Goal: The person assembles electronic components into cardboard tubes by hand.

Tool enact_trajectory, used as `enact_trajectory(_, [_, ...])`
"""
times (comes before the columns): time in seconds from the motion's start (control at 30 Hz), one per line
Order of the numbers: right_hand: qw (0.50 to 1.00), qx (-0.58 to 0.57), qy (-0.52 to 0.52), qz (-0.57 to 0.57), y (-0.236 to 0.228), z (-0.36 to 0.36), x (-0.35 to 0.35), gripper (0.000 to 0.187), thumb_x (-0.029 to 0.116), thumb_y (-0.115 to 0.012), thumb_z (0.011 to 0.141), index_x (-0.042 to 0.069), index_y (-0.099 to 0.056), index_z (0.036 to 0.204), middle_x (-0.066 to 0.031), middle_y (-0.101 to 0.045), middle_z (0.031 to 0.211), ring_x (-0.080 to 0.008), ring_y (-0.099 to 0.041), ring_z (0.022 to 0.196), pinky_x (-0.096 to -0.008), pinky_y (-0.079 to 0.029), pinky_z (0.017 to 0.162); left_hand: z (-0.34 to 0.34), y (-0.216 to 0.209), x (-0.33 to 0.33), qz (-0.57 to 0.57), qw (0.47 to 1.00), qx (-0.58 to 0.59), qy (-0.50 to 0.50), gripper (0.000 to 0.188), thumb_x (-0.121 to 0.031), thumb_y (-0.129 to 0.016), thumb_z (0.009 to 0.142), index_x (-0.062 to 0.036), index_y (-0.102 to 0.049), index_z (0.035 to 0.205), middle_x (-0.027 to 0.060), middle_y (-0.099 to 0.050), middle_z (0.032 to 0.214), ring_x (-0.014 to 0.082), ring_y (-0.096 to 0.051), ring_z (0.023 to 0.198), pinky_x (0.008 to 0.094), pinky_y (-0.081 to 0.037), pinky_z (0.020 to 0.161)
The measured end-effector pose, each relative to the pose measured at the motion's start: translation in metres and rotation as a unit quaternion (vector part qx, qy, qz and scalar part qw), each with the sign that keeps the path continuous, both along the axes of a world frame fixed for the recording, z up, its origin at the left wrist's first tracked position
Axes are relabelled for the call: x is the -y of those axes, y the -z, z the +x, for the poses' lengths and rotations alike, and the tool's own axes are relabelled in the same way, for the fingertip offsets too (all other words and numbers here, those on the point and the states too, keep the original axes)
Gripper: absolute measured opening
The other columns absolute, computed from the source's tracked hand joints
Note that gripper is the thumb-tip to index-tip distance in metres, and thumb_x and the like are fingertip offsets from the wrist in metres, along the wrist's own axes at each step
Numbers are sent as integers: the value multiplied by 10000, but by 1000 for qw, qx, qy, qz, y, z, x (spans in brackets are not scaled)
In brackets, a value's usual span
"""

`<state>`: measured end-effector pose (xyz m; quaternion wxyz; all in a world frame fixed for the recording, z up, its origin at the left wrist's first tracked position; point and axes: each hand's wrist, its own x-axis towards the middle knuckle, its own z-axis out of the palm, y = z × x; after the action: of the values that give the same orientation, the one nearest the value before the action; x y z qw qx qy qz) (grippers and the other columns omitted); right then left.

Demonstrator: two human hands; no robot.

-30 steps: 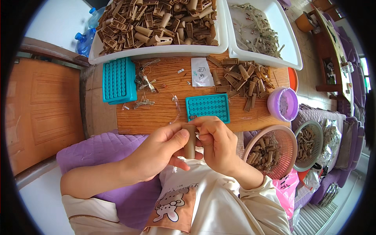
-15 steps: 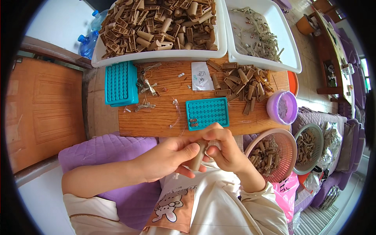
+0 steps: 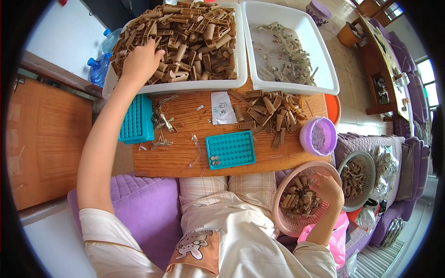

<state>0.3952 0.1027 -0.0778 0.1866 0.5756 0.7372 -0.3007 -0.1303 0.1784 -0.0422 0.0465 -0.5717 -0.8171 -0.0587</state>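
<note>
My left hand reaches into the left white bin, over a heap of brown plastic half-tube casings. Its index finger and thumb are apart; the other fingertips are partly hidden. I see no casing clearly held in it. On the right, my right hand is over the pink basket, fingers loosely spread above the brown casings with wiry bits lying there. Between my arms, a teal tray of round wells sits on the table, with several small round metal pieces in its near left corner.
A second white bin holds clear wiry strands. On the wooden table are a loose casing pile, a paper note, stacked teal trays and a purple tub. A grey-green basket stands at right.
My hands were together at my lap around a brown casing. They have separated: the left went far left to the bin, the right to the pink basket. The view has shifted slightly.
</note>
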Motion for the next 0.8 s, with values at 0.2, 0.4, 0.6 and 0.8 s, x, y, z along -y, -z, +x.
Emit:
enact_trajectory(0.2, [920,-344,-17,187,-31,-88,-102,151,24,-529,750,9,-586,889,-75,-558,634,-125,-516,565,-266,-419,537,9,19,-19,-5,999,-8,-39,320,-267,-604,737,-15,-492,900,203,-598,776,348,-589,780,437,-482,658])
enact_trajectory(0.4, [948,-149,-70,271,30,-179,-255,229,220,-604,725,41,-593,868,-121,-620,801,-261,-591,741,-333,-468,664,12,21,-15,41,998,19,-48,267,-195,-578,726,-34,-583,938,181,-608,820,331,-591,776,409,-482,697])
enact_trajectory(0.6, [963,28,-163,214,59,-198,-289,263,216,-616,703,97,-608,937,-136,-609,923,-281,-580,870,-372,-471,744,5,11,-6,90,990,103,-32,292,-207,-541,745,-36,-553,983,188,-608,783,336,-590,749,410,-471,682])
enact_trajectory(0.8, [946,-216,-45,239,15,-181,-281,265,162,-562,723,102,-603,977,-111,-623,839,-213,-595,750,-326,-460,681,14,-12,22,91,935,339,49,371,-159,-514,783,-36,-426,1121,92,-600,760,158,-606,681,253,-448,625])
